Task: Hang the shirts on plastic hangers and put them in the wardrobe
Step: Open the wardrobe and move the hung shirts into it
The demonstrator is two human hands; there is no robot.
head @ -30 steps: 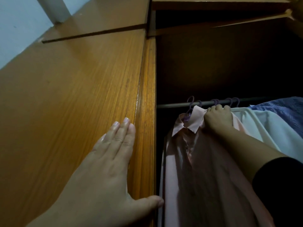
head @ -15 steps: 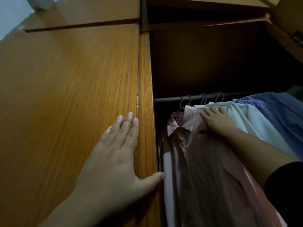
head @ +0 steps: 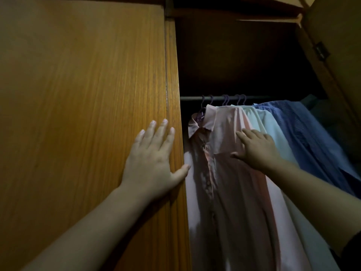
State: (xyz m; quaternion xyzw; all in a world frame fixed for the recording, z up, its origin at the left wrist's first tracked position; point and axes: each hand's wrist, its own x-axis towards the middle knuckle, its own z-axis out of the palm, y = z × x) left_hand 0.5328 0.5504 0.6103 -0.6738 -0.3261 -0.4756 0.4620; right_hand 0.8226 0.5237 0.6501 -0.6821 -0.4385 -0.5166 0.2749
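Pink shirt (head: 220,173) is hanging lengthwise from the rail (head: 193,98) on a purple hanger (head: 202,112), leftmost. Right hand (head: 257,149) is lying on its shoulder, fingers (head: 243,134) spread flat, gripping nothing. Left hand (head: 152,163) is pressing flat on the door (head: 78,94), farther from the shirt.

- A grey rail (head: 192,98) runs left to right across the dark wardrobe (head: 244,61).
- Purple hangers (head: 224,98) hook over the rail.
- From the hangers hang, left to right, a pink shirt (head: 220,173), a pale shirt (head: 271,126) and a blue shirt (head: 304,133), pressed together.
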